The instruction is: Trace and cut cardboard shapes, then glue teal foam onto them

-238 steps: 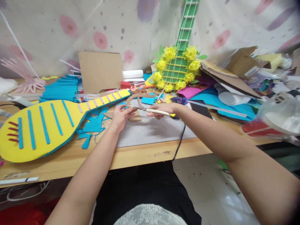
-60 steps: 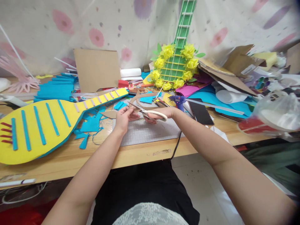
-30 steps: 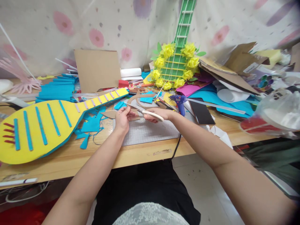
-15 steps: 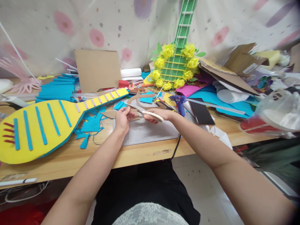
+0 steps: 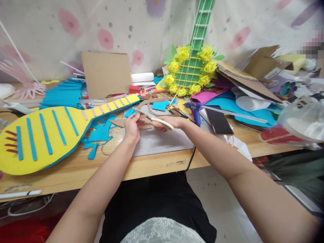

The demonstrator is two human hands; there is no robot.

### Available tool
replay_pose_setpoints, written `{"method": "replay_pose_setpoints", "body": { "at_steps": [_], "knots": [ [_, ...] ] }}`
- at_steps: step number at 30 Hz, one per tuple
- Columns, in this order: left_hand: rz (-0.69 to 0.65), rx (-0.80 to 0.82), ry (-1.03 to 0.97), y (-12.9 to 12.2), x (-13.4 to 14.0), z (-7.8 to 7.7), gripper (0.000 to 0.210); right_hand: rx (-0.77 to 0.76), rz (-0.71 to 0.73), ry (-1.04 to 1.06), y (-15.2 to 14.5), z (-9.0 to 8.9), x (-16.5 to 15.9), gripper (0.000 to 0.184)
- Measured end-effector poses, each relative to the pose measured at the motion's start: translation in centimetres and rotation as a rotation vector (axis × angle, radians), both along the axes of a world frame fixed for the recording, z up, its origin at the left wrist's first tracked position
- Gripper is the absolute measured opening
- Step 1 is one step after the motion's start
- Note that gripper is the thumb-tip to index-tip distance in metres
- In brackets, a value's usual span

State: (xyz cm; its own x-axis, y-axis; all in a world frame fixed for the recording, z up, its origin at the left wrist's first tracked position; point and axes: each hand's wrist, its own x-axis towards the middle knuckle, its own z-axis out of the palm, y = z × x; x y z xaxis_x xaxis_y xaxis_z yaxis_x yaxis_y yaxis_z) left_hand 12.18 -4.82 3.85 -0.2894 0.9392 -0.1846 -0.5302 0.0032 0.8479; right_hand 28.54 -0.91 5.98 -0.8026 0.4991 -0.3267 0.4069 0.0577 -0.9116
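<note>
In my right hand is a pair of scissors with cream-white handles. Their blades reach left to the fingertips of my left hand. That hand is closed in a pinch, and what sits between its fingers is too small to make out. Brown cardboard shows just beside the left fingers. Both hands are above a grey cutting mat. Beyond them lie curved cardboard offcuts and a blue paper scrap.
A yellow and blue lute-shaped craft piece lies at left. Behind stands a green instrument model with yellow flowers. A blue glue gun and a phone lie at right, near a plastic-wrapped bucket.
The scissors and my right hand have shifted slightly left, and the scissors are turned a little. My left hand stays pinched in nearly the same place. The view has moved slightly.
</note>
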Motion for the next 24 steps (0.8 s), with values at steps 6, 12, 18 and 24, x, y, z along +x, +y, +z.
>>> {"method": "replay_pose_setpoints", "body": {
  "at_steps": [6,12,18,24],
  "knots": [
    [0.030,0.001,-0.046,0.18,-0.13,0.13,0.018,-0.004,-0.050,-0.001,-0.09,0.13,-0.52,0.052],
    [0.041,-0.001,-0.079,0.29,-0.22,0.15,0.019,-0.019,-0.056,-0.040,0.11,0.34,-0.83,0.052],
    [0.037,-0.019,-0.156,0.09,-0.25,0.54,0.020,-0.025,-0.059,-0.019,-0.47,0.81,-0.91,0.053],
    [0.038,-0.017,-0.181,0.01,-0.18,0.69,0.022,-0.073,0.054,0.089,0.00,0.22,-0.95,0.053]
  ]
}}
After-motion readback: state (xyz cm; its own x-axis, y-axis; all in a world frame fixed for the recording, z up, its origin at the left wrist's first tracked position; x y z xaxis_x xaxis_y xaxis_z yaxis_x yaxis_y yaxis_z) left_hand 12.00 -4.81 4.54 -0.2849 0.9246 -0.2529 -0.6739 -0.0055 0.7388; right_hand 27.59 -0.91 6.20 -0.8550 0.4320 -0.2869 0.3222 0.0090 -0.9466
